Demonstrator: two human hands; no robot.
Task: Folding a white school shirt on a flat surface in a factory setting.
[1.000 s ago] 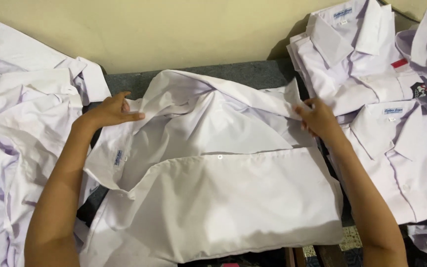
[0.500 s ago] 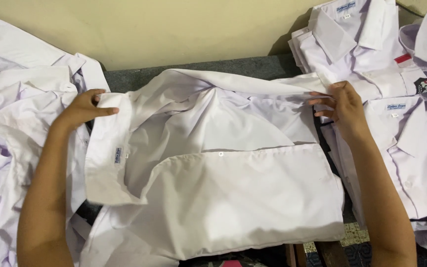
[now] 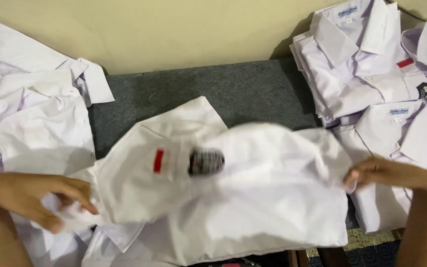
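I see a white shirt (image 3: 253, 207) in the lower middle of the frame, spread over a grey padded surface (image 3: 213, 91) and blurred by motion. On the shirt's front there is a small red patch (image 3: 158, 160) and beside it a dark badge (image 3: 206, 161), both left of the centre.

The left hand (image 3: 50, 198) is at the lower left of the frame. Its fingers are curled and closed on a bunch of the shirt's white cloth at the left edge. The right hand (image 3: 379, 173) is at the right of the frame, a little lower than the middle. Its fingers are pressed together and pinch the right edge of the same shirt. The cloth hangs stretched between the two hands.

At the upper left of the frame lies a loose heap of white shirts (image 3: 30, 113), unfolded and crumpled, and it touches the grey surface. At the upper right I see a stack of folded white shirts (image 3: 362, 64) with collars up, and below it another folded shirt (image 3: 401, 143), just beside the right hand. A plain cream wall (image 3: 174, 29) runs along the top of the frame.
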